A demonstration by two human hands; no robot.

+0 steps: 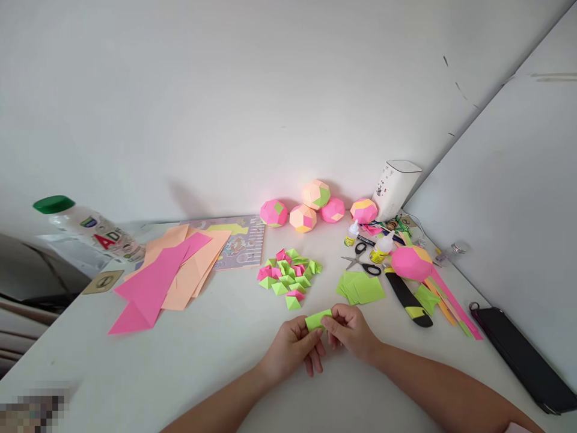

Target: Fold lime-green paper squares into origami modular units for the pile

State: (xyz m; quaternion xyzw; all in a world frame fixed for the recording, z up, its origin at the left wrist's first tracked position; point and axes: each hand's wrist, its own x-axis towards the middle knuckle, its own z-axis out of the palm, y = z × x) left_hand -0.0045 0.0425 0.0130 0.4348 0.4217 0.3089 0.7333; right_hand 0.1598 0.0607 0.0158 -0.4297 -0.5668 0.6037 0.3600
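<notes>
A small folded piece of green paper [317, 320] is held between my two hands near the front of the table. My left hand [293, 346] pinches its left end, and my right hand [349, 331] grips the right end with thumb and fingers. Just beyond them lies a cluster of folded green and pink paper pieces [288, 278]. To the right of that cluster is a loose stack of flat green paper squares [360, 287].
Paper balls [303, 218] line the wall. Right of centre lie scissors [360, 261], glue bottles [381, 248], a utility knife [408, 297] and a black case [525, 355]. On the left are pink paper sheets [157, 279], a notebook [243, 243] and a green-capped bottle [94, 231].
</notes>
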